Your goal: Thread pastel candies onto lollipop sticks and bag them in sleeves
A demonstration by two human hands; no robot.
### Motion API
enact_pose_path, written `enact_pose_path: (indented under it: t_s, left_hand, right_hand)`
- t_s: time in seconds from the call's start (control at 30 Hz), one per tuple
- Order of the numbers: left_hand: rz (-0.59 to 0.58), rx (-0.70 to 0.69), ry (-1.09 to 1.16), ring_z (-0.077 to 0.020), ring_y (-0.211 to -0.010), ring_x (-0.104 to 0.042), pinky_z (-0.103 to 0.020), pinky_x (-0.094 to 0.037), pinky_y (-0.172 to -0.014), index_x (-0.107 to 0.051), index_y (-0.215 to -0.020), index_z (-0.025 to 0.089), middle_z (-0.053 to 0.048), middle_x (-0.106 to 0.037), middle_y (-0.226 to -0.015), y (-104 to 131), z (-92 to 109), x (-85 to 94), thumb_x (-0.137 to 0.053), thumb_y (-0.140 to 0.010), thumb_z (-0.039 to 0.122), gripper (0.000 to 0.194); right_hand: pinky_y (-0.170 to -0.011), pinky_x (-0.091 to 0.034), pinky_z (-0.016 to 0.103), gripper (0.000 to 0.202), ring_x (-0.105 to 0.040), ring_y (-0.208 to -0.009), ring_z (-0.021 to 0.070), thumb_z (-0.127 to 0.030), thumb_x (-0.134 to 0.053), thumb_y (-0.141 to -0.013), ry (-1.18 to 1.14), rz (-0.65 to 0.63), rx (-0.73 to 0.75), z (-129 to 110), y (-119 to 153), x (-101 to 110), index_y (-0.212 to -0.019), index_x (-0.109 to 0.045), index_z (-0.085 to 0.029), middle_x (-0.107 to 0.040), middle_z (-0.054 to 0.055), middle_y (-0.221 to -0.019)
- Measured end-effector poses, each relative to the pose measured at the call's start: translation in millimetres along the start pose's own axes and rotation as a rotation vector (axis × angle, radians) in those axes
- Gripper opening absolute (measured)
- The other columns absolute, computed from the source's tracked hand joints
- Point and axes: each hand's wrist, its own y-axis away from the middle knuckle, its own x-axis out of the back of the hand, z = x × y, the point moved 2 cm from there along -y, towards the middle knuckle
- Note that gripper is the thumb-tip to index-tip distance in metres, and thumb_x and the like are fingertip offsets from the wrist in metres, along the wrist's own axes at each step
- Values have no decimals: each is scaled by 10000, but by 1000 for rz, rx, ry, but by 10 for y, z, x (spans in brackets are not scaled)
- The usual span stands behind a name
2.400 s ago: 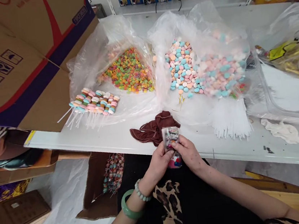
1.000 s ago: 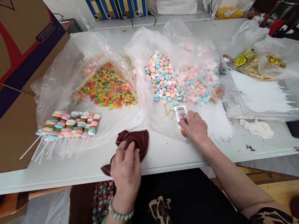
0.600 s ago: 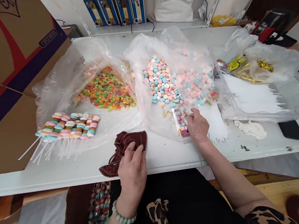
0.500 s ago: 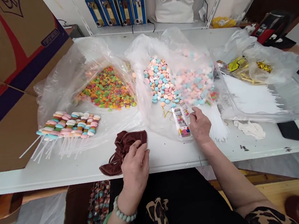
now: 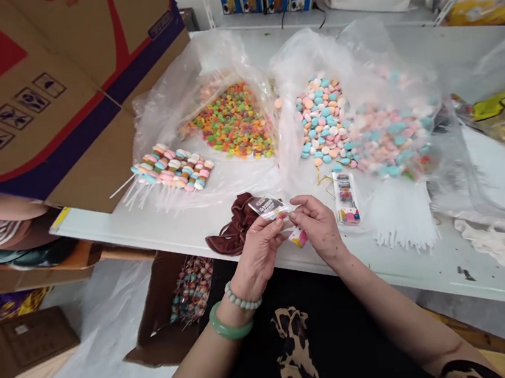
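A small clear printed plastic bag [image 5: 264, 206] is held in front of me between both hands. My left hand [image 5: 260, 250] pinches it with thumb and fingers. My right hand [image 5: 319, 227] has its fingers closed on the bag's other side, and a colourful printed end shows below. Just behind my left hand lies a crumpled brown cloth [image 5: 228, 239]. Right of my right hand, more printed bags [image 5: 346, 199] lie on the table, with gold twist ties [image 5: 323, 177] beyond them. White sticks [image 5: 401, 217] are bunched farther right.
Candy skewers [image 5: 176, 169] lie at the left of the table [image 5: 174, 229]. Behind are plastic bags of ring-shaped candies [image 5: 237, 120] and pastel candies [image 5: 324, 119]. A big carton [image 5: 72, 113] stands at left. Below, an open box [image 5: 150, 309] holds wrapped skewers. Another person's arm shows at left.
My right hand has come leftward from the printed bags with one bag, and my left hand has left the brown cloth and meets it. The view has turned left.
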Motion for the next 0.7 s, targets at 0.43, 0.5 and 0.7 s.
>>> enact_pose_path:
  t_s: [0.43,0.5,0.7]
  left_hand:
    - [247,-145,-10,-146,-614,-647,-259,-543,-618,-679,-734,114,-39,-687,-709,209,666,961,-800,-648,246,198]
    - [211,-50,-12,-170,-635,-667,-287,-558,-626,-678,-753,110,-57,-698,-754,192,607,978,-766,-687,234,166]
    - [210,47,-18,-202,-710,-703,-312,-575,-649,-662,-846,105,-105,-724,-910,121,494,988,-667,-754,164,109]
  right_hand:
    - [-626,-373,293,291,-590,-828,210,-152,-381,-925,1409,-270,437,398,-275,-535,-1111,-604,-142,-634,130,-1003]
    - [-577,-311,286,293,-587,-775,192,-158,-333,-947,1458,-285,444,456,-348,-584,-982,-624,-148,-650,110,-908]
    - [-600,-310,273,282,-598,-770,165,-214,-360,-965,1472,-387,447,314,-385,-587,-880,-628,-181,-676,57,-848]
